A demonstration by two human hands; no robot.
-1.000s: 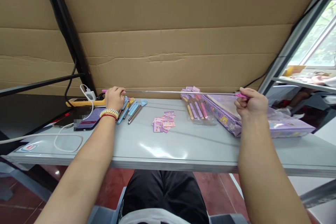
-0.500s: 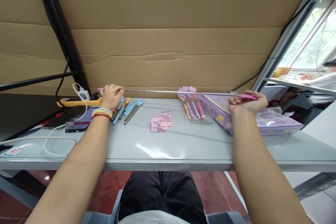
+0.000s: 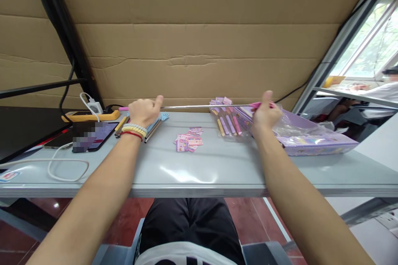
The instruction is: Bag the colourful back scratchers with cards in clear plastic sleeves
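Note:
A thin metal telescopic back scratcher (image 3: 199,107) with pink ends stretches level between my hands above the table. My left hand (image 3: 144,112) is closed around its left part, thumb raised, and a pink tip sticks out beyond the fist. At the other end, my right hand (image 3: 266,115) grips the pink part, also with its thumb up. Under and beside my left wrist lie several more back scratchers (image 3: 154,129) with small hand-shaped heads, partly hidden. Small pink printed cards (image 3: 189,140) lie in a loose pile between my arms.
A clear bag of several back scratchers (image 3: 229,122) lies near the cardboard wall (image 3: 199,41). Purple printed box (image 3: 320,145) sits at right with crumpled plastic. Phone (image 3: 104,136), white cable (image 3: 66,180) and yellow device (image 3: 82,116) are at left. Another person (image 3: 384,97) sits beyond the right frame.
Both hands have come closer together, the right moving left and the left moving right. The rod's visible length is shorter. Both thumbs now point up, and the view has tilted slightly down.

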